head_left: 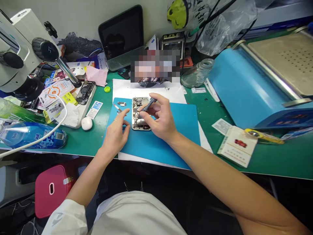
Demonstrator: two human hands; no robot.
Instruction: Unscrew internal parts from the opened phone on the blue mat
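An opened smartphone [135, 114] with its inner parts exposed lies on a blue mat [156, 148]. In my right hand [162, 119] is a dark grey screwdriver [148, 106], gripped between fingers and thumb and slanted down over the phone. Its lower end is partly hidden by my fingers. My left hand [116, 135] rests on the mat left of the phone, index finger and thumb apart, with nothing visible in it. Just beyond it lie a small metal phone part [121, 103] and a thin strip-like part [117, 107].
A microscope [46, 49] stands at the left, near a blue bottle [34, 134] and a white earbud case [86, 123]. Behind the mat are a dark screen [122, 36] and a glass jar [197, 73]. A blue machine [249, 91], a cigarette box [238, 145] and a yellow cutter [265, 136] occupy the right.
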